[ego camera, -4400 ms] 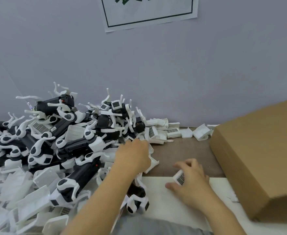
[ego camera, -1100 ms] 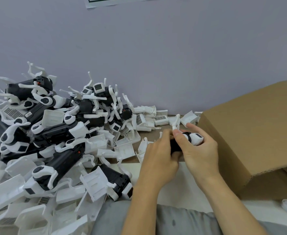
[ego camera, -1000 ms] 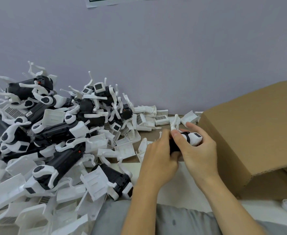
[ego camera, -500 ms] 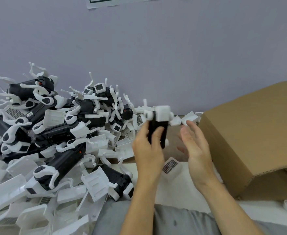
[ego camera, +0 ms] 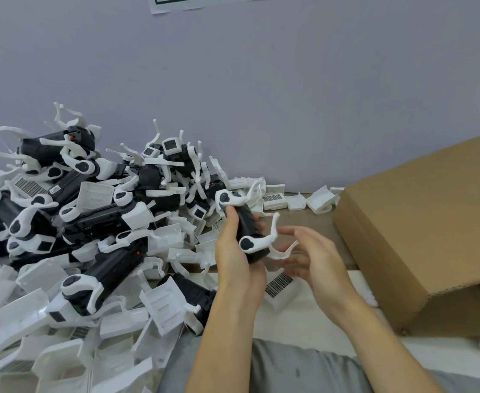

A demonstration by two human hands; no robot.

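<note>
In the left hand (ego camera: 234,262), raised over the near part of the table (ego camera: 304,219), sits a black unit (ego camera: 246,222) with white legs. The thumb runs up its left side and the fingertips show round its right side, so the hand grips the body firmly. The unit stands almost upright in the grip, its top tipped slightly away from the person. A round white joint (ego camera: 226,198) caps the upper end, just above the thumb tip, and a thin leg runs right from it. A second joint (ego camera: 247,243) lies at the lower end, against the palm, and its leg (ego camera: 273,234) bends right and then up.

Just right of the grip, the right hand (ego camera: 312,259) holds nothing. Its fingers are spread and loosely bent and its palm faces the unit. A curved leg (ego camera: 285,251) reaches from the unit's lower end toward those fingers; whether they touch it I cannot tell.

Directly under the grip, between the two wrists, a white cover (ego camera: 278,286) with a dark grid lies on a white sheet (ego camera: 290,321).

Left of the grip a pile (ego camera: 91,222) of like units and loose white covers rises against the wall (ego camera: 261,80). Beyond the grip, more covers (ego camera: 274,198) lie along the foot of the wall. Well to the right stands a box (ego camera: 417,222) of brown cardboard. Below the forearms, nearest the person, is grey cloth (ego camera: 290,370).
</note>
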